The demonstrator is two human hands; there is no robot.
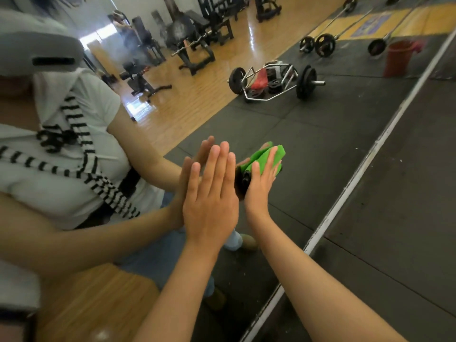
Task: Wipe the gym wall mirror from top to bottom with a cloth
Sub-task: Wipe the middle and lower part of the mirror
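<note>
The wall mirror point(308, 124) fills the left and middle of the head view; its white bottom edge point(365, 166) runs diagonally down to the lower middle. My left hand point(212, 193) lies flat on the glass with straight fingers and holds nothing. Just to its right, my right hand point(261, 183) presses a folded green cloth point(270, 153) against the mirror, fingers straight over it. The cloth sticks out above the fingertips. Both hands' reflections meet them on the glass. A small dark shape point(240, 180) by the right thumb is unclear.
The mirror reflects me, weight benches point(197, 43), a trap bar with plates point(271, 81), barbells point(325, 43) and a red bucket point(398, 58). Black rubber floor mat point(394, 230) lies right of the mirror's edge.
</note>
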